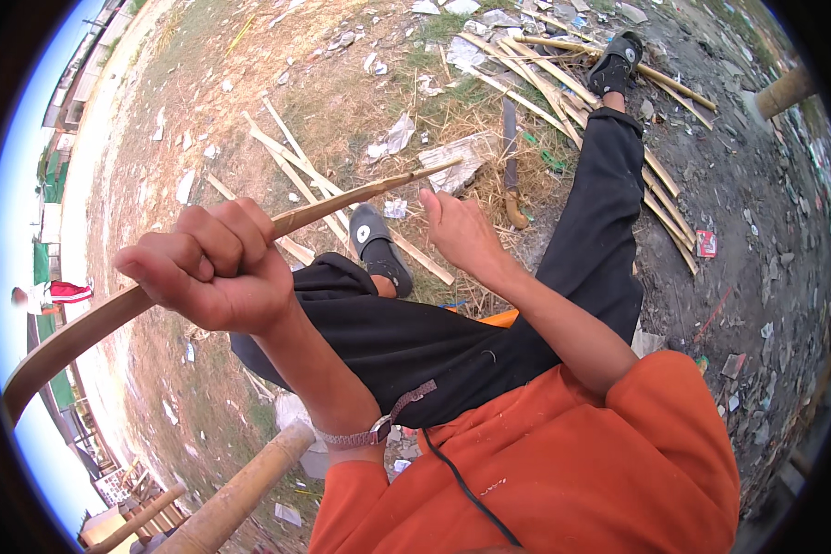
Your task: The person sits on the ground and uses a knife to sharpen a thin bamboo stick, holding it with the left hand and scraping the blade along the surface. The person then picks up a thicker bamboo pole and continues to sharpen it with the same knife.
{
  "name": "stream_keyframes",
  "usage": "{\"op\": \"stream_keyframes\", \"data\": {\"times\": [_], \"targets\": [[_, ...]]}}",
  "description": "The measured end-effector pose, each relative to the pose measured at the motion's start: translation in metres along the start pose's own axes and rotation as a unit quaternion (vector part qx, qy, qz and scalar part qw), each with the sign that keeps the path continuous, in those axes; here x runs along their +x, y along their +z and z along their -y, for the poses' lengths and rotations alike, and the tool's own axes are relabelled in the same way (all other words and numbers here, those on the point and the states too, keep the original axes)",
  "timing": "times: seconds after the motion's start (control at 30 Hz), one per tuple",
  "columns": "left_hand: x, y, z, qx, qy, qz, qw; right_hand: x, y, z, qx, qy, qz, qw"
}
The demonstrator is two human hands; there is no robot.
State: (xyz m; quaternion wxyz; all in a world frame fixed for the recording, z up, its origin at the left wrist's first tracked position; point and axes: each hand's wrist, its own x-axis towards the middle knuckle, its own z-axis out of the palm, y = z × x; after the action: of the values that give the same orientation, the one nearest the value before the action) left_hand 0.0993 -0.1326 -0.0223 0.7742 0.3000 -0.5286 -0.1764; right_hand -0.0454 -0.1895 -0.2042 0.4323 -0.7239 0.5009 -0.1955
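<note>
My left hand (217, 263) is closed around a long split bamboo strip (360, 192), raised in front of me at the left. The strip runs from the left rim up to a narrow tip right of centre. Just below that tip is my right hand (466, 235), fingers curled in and thumb raised; whatever it holds, if anything, is hidden. Past it on the ground lies a large knife (511, 152) with a dark blade and a curved wooden handle. Left of the knife is a pale, rough wood block (452, 159), partly behind the strip's tip.
Bamboo strips (545, 88) lie heaped around my outstretched right foot, and more strips (295, 166) cross near my left shoe (379, 249). A thick bamboo pole (245, 489) stands close at lower left, another pole (785, 92) at upper right. Scraps litter the ground. Far left is a person (55, 294).
</note>
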Motion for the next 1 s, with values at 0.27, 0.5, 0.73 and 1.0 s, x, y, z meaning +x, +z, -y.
{"op": "stream_keyframes", "data": {"times": [0.27,0.5,0.73,1.0], "targets": [[0.000,0.007,-0.002,0.026,0.002,-0.015,1.000,0.001,0.006,-0.009,0.004,-0.008,-0.011,1.000],[0.000,0.002,-0.001,0.029,-0.007,-0.049,0.998,0.016,0.017,-0.037,-0.030,0.003,0.019,0.999],[0.007,-0.003,0.007,0.039,-0.002,-0.082,0.996,0.046,0.031,-0.109,-0.055,0.079,0.005,0.995],[0.011,-0.003,0.009,0.050,-0.001,-0.141,0.989,0.071,0.051,-0.121,-0.058,0.103,-0.043,0.992]]}}
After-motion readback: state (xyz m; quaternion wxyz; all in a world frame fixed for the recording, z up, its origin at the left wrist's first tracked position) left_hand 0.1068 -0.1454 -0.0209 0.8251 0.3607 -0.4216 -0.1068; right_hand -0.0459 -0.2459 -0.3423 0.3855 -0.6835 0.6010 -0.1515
